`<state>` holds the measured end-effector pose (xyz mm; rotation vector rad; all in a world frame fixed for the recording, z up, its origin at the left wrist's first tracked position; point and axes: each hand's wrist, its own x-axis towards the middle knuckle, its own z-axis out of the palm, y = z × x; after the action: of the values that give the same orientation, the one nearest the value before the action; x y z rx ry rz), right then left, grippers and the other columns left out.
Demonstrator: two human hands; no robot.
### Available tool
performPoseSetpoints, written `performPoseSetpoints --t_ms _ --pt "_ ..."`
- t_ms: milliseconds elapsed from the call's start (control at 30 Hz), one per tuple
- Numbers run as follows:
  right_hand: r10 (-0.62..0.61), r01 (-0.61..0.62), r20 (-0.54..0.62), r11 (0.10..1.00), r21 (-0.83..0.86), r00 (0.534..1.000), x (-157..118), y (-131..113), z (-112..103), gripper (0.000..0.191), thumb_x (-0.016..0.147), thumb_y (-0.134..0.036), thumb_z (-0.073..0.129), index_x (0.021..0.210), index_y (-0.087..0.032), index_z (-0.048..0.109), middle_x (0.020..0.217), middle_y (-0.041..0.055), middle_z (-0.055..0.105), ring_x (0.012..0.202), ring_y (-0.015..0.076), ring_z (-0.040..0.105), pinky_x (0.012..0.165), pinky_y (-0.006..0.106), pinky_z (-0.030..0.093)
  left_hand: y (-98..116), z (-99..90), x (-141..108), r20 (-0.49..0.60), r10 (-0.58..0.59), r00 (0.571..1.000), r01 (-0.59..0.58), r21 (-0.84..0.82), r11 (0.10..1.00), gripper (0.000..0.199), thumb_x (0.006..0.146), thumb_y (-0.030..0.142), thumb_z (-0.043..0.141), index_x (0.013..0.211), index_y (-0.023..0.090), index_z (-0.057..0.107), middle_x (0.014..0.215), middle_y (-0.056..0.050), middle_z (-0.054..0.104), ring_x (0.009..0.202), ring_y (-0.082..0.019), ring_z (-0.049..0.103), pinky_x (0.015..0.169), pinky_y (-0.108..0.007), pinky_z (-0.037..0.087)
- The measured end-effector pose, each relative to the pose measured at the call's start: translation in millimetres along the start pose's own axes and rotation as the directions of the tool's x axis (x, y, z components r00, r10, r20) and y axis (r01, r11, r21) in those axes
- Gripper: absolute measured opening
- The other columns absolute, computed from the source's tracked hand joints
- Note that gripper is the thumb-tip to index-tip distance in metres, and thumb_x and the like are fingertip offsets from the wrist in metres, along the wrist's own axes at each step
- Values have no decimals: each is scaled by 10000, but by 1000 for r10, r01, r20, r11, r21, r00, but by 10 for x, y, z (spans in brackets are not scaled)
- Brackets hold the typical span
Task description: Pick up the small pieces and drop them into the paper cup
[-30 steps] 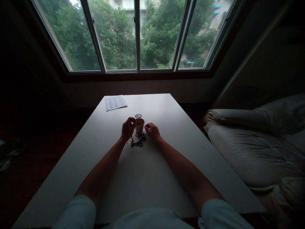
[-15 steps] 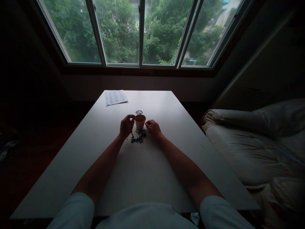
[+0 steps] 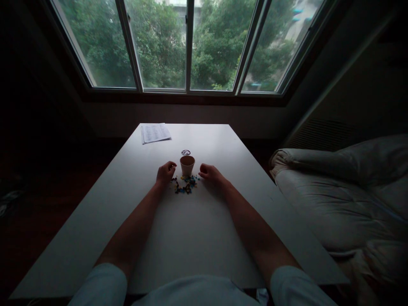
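We see the paper cup [image 3: 187, 168] upright on the white table [image 3: 191, 238], nearer the far edge than the near 1. Small coloured pieces [image 3: 188, 186] lie scattered before it. Our left hand [image 3: 165, 173] and right hand [image 3: 211, 171] flank it, apart from it, fingers curled; we cannot tell whether either pinches a piece. We do well to move lightly, 1 piece at a time, wrists clear of the cup. The round thing [image 3: 185, 153] behind and the cup's inside are unclear. Papers [image 3: 156, 132] lie by the far left corner.
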<state>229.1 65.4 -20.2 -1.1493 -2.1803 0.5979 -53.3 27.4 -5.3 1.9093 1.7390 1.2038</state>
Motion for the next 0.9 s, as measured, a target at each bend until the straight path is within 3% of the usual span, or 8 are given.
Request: performPoseSetpoints --t_ms 200,267,433,700,800,900 --pt "-66 63 103 998 26 992 12 -13 -30 6 727 -184 604 732 -186 606 738 -24 566 656 110 481 615 223 352 -10 35 -5 101 -44 994 40 33 999 264 863 323 519 976 199 722 718 -5 662 673 -146 558 626 -240 371" --pt "-67 63 126 997 35 990 12 -36 -39 63 713 -151 596 756 -186 626 789 -11 581 680 114 497 629 221 368 -7 62 -14 134 -36 990 31 44 999 264 870 328 520 981 202 724 741 -15 674 689 -152 568 631 -245 371" --pt "-112 121 171 992 -45 979 -7 -147 -51 83 742 -193 687 825 -195 684 889 23 605 779 140 524 691 233 385 -7 103 -42 185 -7 983 -5 65 998 246 883 338 536 983 214 724 812 -35 701 724 -156 586 645 -251 375" --pt "8 -6 8 978 -208 1000 -34 -129 -15 41 832 -219 671 849 -196 700 837 28 608 789 151 519 709 250 382 9 93 -36 220 3 976 -26 100 995 231 889 327 546 978 215 728 880 -51 721 756 -160 609 654 -256 381" --pt "3 -12 -30 961 -275 1000 -45 -165 16 52 854 -224 653 865 -200 698 882 44 617 854 169 533 749 262 400 22 76 -39 226 -3 974 -18 88 996 241 886 338 544 968 206 727 806 -38 696 708 -146 581 624 -245 364" --pt "-12 -3 -42 940 -340 999 -45 -231 57 54 868 -223 636 865 -201 686 935 64 628 928 189 541 801 276 412 31 46 -48 298 23 954 -43 60 997 217 849 334 577 923 195 726 675 1 620 627 -123 517 582 -232 330"
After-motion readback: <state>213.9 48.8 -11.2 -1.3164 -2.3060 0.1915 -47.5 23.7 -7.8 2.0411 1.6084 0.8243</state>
